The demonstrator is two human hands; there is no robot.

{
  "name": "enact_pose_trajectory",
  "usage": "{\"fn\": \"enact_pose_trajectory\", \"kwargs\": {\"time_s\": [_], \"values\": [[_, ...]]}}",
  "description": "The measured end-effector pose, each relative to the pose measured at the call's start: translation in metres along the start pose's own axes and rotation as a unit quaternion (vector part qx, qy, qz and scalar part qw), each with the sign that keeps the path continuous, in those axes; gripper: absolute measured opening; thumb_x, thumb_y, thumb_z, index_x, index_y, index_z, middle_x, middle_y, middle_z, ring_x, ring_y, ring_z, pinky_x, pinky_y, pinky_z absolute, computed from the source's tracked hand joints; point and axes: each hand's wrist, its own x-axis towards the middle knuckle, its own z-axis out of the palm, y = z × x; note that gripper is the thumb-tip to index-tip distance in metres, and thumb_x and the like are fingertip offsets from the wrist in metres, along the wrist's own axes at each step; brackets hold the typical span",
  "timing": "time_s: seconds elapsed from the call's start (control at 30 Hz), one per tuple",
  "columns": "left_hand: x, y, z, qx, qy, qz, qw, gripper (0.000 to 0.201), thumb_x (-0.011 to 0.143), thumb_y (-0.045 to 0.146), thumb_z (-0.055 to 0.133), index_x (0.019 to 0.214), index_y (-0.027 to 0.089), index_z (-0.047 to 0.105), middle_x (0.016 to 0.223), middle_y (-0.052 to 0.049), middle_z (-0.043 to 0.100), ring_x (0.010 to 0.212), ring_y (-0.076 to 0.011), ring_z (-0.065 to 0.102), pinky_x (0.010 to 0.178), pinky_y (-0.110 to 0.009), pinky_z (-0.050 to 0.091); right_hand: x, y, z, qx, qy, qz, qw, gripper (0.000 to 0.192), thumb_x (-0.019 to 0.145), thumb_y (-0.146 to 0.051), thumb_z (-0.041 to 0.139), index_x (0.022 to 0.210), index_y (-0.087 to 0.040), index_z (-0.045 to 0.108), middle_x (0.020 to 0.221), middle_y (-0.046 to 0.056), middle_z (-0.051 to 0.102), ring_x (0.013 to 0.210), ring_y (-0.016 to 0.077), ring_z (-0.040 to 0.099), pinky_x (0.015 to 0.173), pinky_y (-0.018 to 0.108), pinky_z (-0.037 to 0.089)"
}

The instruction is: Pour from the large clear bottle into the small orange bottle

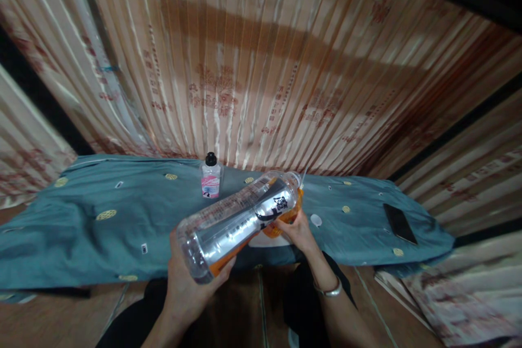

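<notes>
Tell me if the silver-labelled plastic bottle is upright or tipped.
Tipped: the plastic bottle slants, its base in the left hand, its neck off rightward.

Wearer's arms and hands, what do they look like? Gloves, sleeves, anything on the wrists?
Left hand and right hand are both ungloved. No sleeves show on the visible parts of the forearms. The right wrist wears a narrow, rounded, silver-toned bangle; nothing shows on the left wrist. No cables or markings visible.

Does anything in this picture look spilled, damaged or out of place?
Nothing clearly stands out. The large plastic bottle is tilted, but the left hand grips its base, so this seems intentional. The pink-labelled bottle stands upright on the teal cloth.
</notes>
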Motion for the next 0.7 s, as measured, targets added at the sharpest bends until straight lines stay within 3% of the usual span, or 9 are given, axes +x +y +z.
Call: {"fn": "enact_pose_trajectory", "kwargs": {"time_s": [0.27, 0.7], "values": [[-0.0001, -0.0032, 0.0011, 0.018, 0.023, 0.035, 0.999, 0.073, 0.060, 0.044, 0.078, 0.123, 0.025, 0.045, 0.115, -0.010, 0.060, 0.106, -0.0289, 0.062, 0.094, -0.049, 0.052, -0.0008, -0.0041, -0.0002, -0.021, 0.012, -0.013, 1.000, 0.056, 0.059, -0.034, 0.082, 0.108, -0.021, 0.056, 0.109, 0.008, 0.074, 0.101, 0.0282, 0.070, 0.092, 0.044, 0.055], [0.0008, -0.0001, 0.0011, 0.005, 0.023, 0.020, 1.000, 0.072, 0.060, 0.045, 0.079, 0.121, 0.023, 0.047, 0.112, -0.009, 0.062, 0.103, -0.0269, 0.064, 0.092, -0.046, 0.053, -0.0009, -0.0066, 0.0018, -0.009, 0.018, -0.005, 1.000, 0.055, 0.056, -0.036, 0.083, 0.103, -0.022, 0.058, 0.104, 0.006, 0.075, 0.097, 0.0284, 0.071, 0.088, 0.042, 0.056]]}}
